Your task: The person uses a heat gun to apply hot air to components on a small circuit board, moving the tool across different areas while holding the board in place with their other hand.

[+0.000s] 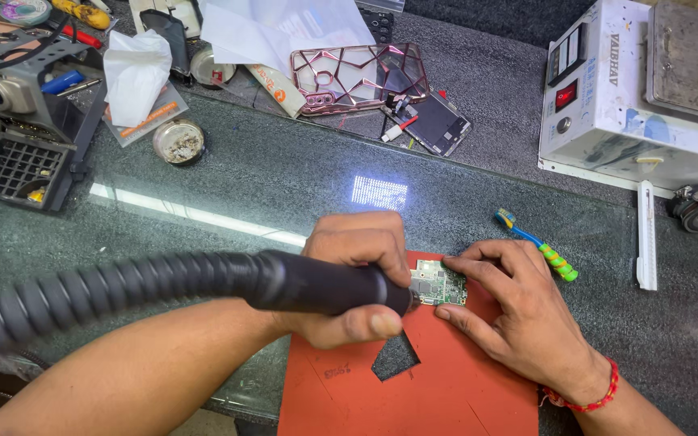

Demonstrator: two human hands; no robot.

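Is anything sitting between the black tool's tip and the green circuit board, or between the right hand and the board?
Nothing visible. The black tool in the left hand points straight at the circuit board; the right hand already touches its edges.

I see a green circuit board [439,284] on an orange-red mat [446,379]. The hot-air tool [325,282] is black, with a dark grey ribbed hose [98,295]. The worktop [284,186] is dark speckled green-grey. The toothbrush [539,246] is blue and green, the phone case [361,77] clear with a rose-gold web pattern, the bracelet [587,400] red.
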